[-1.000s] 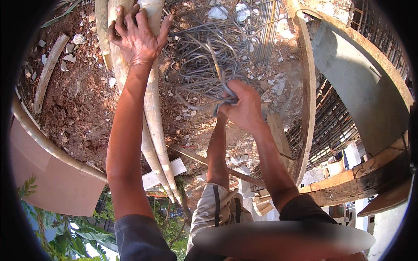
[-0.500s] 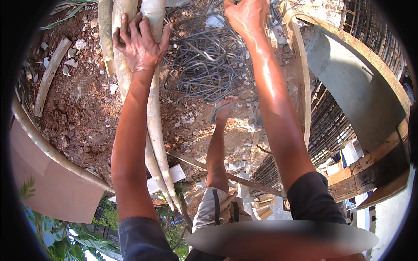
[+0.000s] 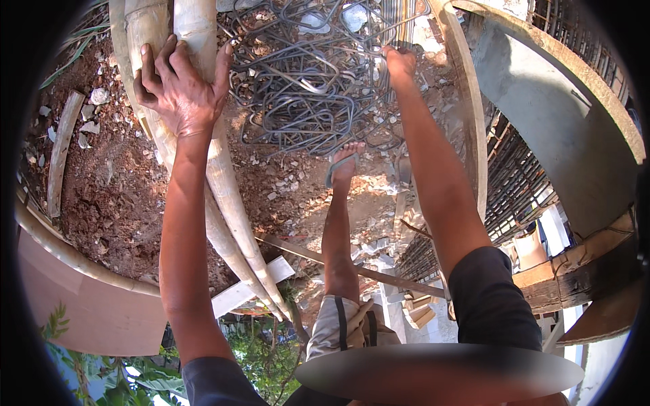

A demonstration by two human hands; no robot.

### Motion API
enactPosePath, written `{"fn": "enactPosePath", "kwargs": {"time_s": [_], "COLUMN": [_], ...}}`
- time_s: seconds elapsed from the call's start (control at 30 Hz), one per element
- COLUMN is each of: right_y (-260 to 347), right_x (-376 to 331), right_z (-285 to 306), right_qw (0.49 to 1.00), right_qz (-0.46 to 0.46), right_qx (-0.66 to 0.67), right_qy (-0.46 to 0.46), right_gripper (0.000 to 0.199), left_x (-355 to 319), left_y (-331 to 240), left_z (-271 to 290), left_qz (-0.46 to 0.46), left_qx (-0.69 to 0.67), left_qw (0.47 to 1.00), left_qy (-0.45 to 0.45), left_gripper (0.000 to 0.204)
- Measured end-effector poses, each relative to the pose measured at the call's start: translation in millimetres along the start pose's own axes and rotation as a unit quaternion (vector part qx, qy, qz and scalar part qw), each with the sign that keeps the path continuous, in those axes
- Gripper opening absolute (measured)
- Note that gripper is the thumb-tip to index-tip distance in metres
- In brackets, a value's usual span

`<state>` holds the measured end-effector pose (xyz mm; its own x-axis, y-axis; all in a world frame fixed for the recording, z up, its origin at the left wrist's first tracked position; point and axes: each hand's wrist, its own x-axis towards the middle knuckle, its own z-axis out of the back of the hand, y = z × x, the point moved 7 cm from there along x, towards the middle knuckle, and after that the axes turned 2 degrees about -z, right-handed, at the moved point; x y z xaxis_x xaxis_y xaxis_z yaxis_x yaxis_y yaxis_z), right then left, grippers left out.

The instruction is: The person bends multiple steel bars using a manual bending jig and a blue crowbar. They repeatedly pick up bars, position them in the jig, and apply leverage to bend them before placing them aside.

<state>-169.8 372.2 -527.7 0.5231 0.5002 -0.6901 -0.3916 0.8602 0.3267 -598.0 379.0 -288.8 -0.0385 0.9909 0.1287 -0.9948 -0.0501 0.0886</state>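
Note:
My left hand [image 3: 177, 88] lies across the pale bamboo poles [image 3: 223, 183], fingers spread and curving over their surface. My right hand [image 3: 401, 63] is closed at the right edge of a tangled pile of bent steel rebar stirrups [image 3: 308, 95]. Its fingers appear pinched on a bent steel rod by a neat row of rods [image 3: 398, 24]; the exact grip is small and partly hidden. My foot in a flip-flop [image 3: 344, 166] stands just below the pile.
Reddish soil with stones [image 3: 112, 176] lies left of the poles. A short wood piece [image 3: 64, 152] rests on it. On the right stand a timber edge [image 3: 474, 101], a grey panel [image 3: 542, 101] and rebar cages [image 3: 511, 183]. A thin plank [image 3: 372, 274] crosses near my leg.
My right hand has moved down in the view, nearer to me, at the pile's right side. The view has shifted, so the poles and my left hand appear farther left; that hand stays on them.

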Motion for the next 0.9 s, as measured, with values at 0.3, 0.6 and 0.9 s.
{"fn": "enactPosePath", "kwargs": {"time_s": [0.3, 0.6, 0.9], "right_y": [-18, 151, 129], "right_x": [76, -119, -251], "right_z": [-65, -23, -116], "right_qw": [0.946, 0.933, 0.86], "right_qz": [-0.075, 0.251, 0.459], "right_qx": [0.279, 0.219, -0.17], "right_qy": [0.15, 0.138, 0.144], "right_gripper": [0.017, 0.018, 0.043], "left_x": [-3, -1, 0], "left_y": [4, 0, 2], "left_z": [-8, -3, -1], "left_qz": [-0.022, -0.027, -0.031], "left_qx": [-0.005, 0.018, 0.046], "left_qw": [1.0, 0.999, 0.998], "left_qy": [-0.019, -0.002, -0.002], "left_gripper": [0.074, 0.07, 0.065]}}
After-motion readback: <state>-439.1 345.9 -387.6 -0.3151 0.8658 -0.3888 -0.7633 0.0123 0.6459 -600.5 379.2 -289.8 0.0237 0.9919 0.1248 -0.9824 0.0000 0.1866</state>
